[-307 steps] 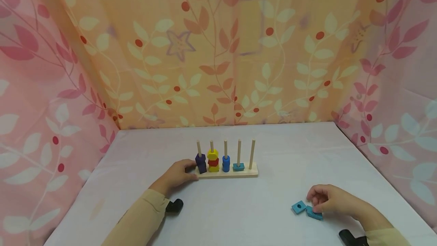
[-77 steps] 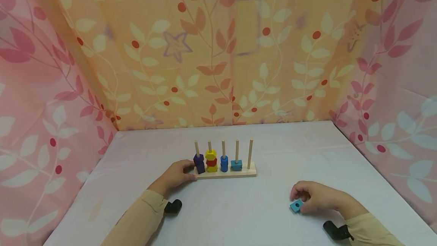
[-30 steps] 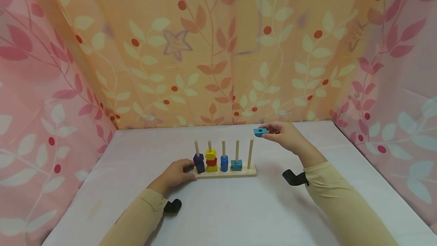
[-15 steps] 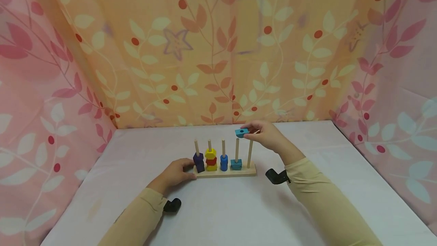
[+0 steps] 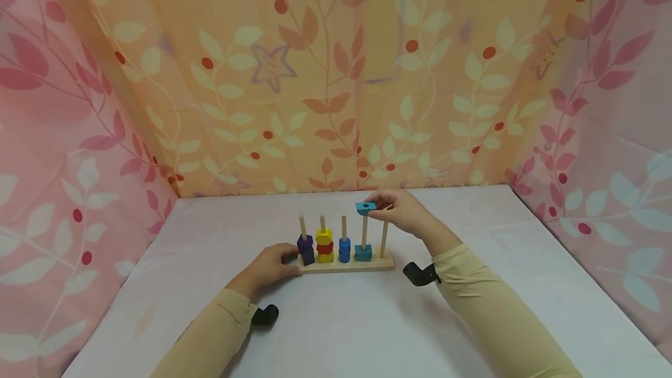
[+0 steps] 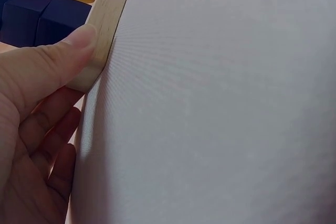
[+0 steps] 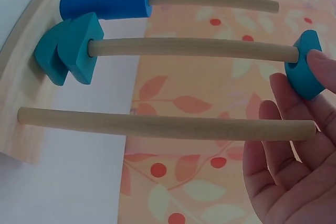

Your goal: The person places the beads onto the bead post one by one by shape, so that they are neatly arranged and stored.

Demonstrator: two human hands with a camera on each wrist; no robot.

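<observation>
A wooden peg stacker [image 5: 346, 269] stands on the white table with a row of upright pegs. My left hand [image 5: 270, 265] grips its left end, thumb against the base edge [image 6: 107, 22]. My right hand [image 5: 404, 212] pinches a teal half-round block [image 7: 304, 77] between thumb and fingers, with its hole at the tip of the fourth peg [image 7: 194, 47]. Lower on that peg sit two teal blocks [image 5: 363, 254]. Dark blue blocks [image 5: 306, 249], a yellow-red-yellow stack [image 5: 325, 247] and blue cylinders [image 5: 344, 251] fill the other pegs to the left.
The rightmost peg [image 7: 157, 124] carries no block and stands close beside the right-hand fingers. Black wrist cameras [image 5: 420, 273] jut from both sleeves. Patterned curtains [image 5: 336, 104] enclose the table [image 5: 336, 325] at the back and sides.
Since the earliest frame, a second teal block has gone onto the fourth peg. The last was picked off the table at right and carried left to that peg's tip. The left hand stays put.
</observation>
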